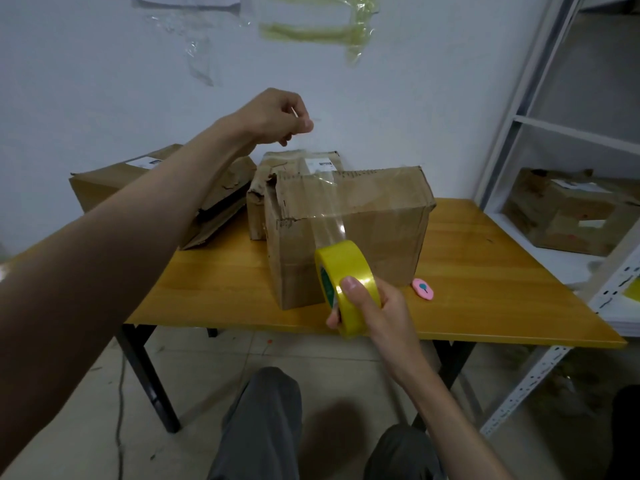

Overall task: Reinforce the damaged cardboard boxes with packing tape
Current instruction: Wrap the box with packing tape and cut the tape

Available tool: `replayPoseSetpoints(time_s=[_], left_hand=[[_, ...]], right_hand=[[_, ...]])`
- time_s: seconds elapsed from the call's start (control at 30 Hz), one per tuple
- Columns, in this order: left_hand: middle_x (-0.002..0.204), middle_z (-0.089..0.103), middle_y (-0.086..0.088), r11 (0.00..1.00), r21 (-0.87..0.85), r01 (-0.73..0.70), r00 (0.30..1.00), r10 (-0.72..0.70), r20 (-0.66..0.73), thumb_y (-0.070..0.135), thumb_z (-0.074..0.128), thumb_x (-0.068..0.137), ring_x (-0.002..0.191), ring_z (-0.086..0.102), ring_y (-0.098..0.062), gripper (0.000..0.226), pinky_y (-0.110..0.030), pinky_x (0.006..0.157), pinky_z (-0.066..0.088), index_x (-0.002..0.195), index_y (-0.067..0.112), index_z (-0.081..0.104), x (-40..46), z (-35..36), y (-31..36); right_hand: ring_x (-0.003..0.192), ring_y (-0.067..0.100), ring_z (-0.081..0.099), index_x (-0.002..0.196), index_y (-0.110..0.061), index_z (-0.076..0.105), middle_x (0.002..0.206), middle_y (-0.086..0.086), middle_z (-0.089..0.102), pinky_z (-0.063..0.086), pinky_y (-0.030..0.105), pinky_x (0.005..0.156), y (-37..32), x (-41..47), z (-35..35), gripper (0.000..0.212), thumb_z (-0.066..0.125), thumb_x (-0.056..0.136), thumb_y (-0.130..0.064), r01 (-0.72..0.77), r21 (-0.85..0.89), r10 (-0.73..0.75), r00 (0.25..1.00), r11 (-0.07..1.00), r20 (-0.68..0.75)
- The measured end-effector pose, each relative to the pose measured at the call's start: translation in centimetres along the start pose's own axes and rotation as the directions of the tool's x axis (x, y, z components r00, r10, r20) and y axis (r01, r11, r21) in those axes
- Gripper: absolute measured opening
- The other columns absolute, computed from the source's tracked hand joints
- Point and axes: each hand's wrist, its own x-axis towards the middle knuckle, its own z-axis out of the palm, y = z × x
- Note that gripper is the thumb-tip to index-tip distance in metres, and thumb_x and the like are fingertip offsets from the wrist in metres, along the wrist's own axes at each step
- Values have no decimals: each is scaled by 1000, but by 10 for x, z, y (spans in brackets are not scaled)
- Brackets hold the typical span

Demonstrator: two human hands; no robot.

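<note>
While hands [277, 116] [374, 306] stretch tape [322, 199], box [349, 233] sits between—behind it.

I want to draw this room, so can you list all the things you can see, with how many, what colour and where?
Cardboard boxes: three, brown, on the table; a fourth on the shelf at right.
Tape roll: one, yellow, in the right hand.
Tape strip: one, clear, stretched from roll up to left hand.
Small cutter: one, pink, on the table beside the front box.
Table: one, orange-yellow wood, black legs.
Shelf: one, white, right.
Tape scraps: several, on wall.
Left hand: pinching the tape end.
Right hand: gripping the roll.
</note>
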Motion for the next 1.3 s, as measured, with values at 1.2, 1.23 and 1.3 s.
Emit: replayPoseSetpoints(time_s=[1.2, 1.23, 1.3], left_hand=[[102, 52, -9, 998, -56, -21, 999, 23, 40, 22, 49, 107, 64, 67, -16, 12, -26, 58, 59, 108, 11, 52, 13, 14, -17], [101, 52, -9, 998, -57, -32, 999, 34, 38, 22, 49, 107, 64, 68, -17, 12, -27, 58, 59, 108, 11, 52, 12, 13, -16], [100, 52, -9, 997, -48, -53, 998, 55, 34, 22, 50, 107, 65, 69, -19, 10, -28, 59, 61, 107, 11, 51, 10, 12, -14]], right_hand=[[123, 12, 49, 138, -22, 44, 130, -7, 49, 44, 30, 99, -44, 180, -3, 72, 76, 81, -51, 266, -618, -289, 955, 740, 65], [120, 12, 51, 140, -23, 44, 128, -8, 52, 44, 30, 96, -48, 188, -5, 78, 79, 78, -56, 235, -648, -215, 970, 725, 112], [102, 5, 53, 138, -21, 49, 114, -11, 54, 43, 24, 83, -54, 198, -10, 79, 83, 76, -56, 208, -717, -83, 975, 665, 206]])
